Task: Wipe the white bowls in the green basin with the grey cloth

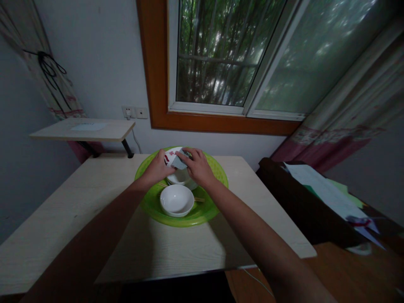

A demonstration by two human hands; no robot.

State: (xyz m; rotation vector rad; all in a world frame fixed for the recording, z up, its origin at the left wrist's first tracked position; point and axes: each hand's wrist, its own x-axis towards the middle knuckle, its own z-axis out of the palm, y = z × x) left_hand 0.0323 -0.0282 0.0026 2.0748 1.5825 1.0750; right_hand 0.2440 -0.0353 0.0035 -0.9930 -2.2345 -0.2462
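Green basin; white bowl; red-patterned white dish; grey cloth.

Chopsticks lie mostly hidden beneath the near white bowl. The far bowl is largely covered by the left hand and right hand. The red pattern on the dish between them is too small to read.
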